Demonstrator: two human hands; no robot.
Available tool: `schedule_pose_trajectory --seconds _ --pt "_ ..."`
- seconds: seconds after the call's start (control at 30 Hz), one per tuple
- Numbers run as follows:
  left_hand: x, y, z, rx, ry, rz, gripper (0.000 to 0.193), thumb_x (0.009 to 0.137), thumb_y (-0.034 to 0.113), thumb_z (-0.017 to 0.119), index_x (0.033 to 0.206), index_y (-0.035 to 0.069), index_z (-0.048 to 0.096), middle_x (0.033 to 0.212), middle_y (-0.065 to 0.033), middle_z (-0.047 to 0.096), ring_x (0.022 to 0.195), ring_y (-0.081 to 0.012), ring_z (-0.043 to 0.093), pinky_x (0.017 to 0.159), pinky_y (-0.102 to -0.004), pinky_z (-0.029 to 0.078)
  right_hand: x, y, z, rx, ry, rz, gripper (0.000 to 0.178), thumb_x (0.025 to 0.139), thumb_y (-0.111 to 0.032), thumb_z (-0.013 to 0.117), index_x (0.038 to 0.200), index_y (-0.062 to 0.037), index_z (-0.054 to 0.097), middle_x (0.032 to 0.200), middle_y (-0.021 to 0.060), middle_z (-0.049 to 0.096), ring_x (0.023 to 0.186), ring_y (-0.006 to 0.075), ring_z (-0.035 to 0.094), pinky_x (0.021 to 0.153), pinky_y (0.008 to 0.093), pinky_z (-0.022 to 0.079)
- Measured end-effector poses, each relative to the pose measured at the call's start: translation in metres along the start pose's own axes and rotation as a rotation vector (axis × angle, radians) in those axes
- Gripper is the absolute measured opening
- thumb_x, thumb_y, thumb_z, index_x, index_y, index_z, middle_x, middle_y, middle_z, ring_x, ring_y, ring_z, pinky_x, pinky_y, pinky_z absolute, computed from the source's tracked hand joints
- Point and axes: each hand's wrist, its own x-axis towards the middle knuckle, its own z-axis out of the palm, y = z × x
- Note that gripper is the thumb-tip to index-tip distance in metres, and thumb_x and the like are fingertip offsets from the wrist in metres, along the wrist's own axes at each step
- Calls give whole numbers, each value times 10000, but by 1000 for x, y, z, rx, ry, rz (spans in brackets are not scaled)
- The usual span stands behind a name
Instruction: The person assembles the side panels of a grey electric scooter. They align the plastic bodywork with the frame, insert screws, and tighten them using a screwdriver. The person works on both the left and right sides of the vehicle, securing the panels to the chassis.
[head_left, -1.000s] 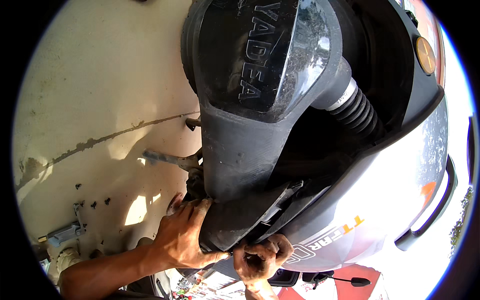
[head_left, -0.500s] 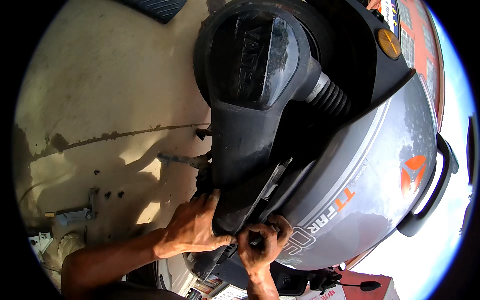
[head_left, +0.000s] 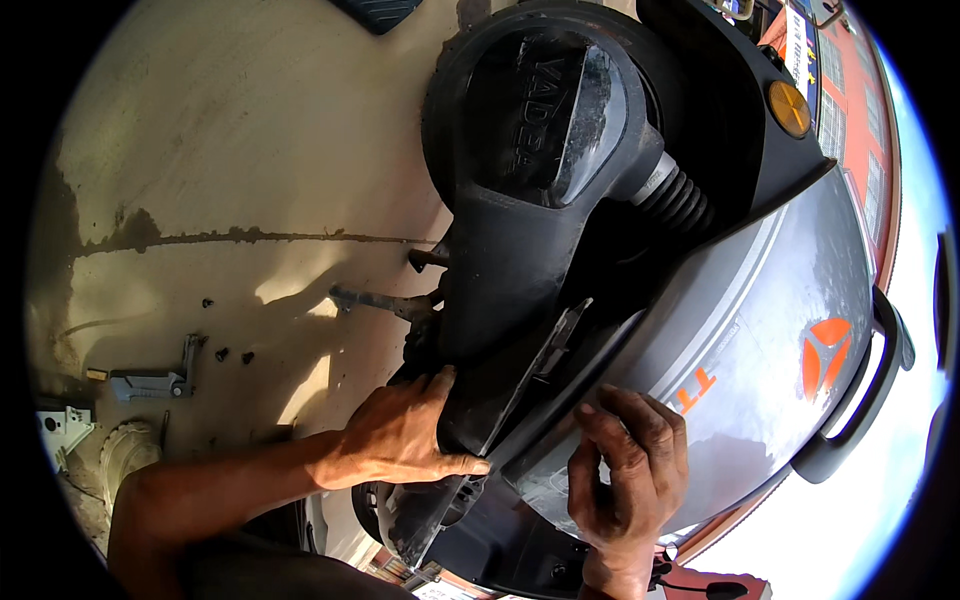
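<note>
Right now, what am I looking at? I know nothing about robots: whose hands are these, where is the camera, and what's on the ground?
There is no robot here: these are one person's bare hands, seen through a wide fisheye camera worn on the head, which makes straight edges bend. The big machine is a scooter. The left hand grips a dark panel on it, thumb at the panel's edge. The right hand is loosely curled before the grey bodywork; I can't tell whether it holds anything. On the ground lie a grey part and small dark pieces, perhaps screws.
</note>
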Motion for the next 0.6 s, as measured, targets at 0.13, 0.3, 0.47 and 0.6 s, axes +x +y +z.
schedule_pose_trajectory --seconds 0.13,0.3,0.47,0.6 --pt "0 -4 -1 50 12 -8 1217 740 768 798 1400 -205 483 1097 -377 680 1003 -501 725 894 -505 611 97 28 -1 -303 -139 -305 302 753 98 645 1006 -39 737 1017 120 756 1014 298 696 967 448 512" --pt "1 3 -14 76 -84 -87 1210 725 679 861 1435 -208 443 1137 -380 669 1027 -477 725 894 -488 611 132 33 14 -494 -652 -82 148 930 -86 624 996 -36 746 777 154 727 739 349 691 961 452 518" --pt "2 -2 -16 86 -89 -88 1229 729 685 852 1450 -211 418 1127 -408 668 1039 -490 718 932 -496 593 153 33 17 -393 -851 17 179 925 -155 663 951 -57 810 798 163 757 766 349 731 898 428 561" --pt "-1 -5 -15 133 -122 -105 1193 741 652 852 1449 -206 422 1137 -399 667 1033 -486 719 920 -487 602 164 32 25 -518 -952 4 172 872 -199 728 921 -75 836 841 173 775 833 347 760 864 419 583"
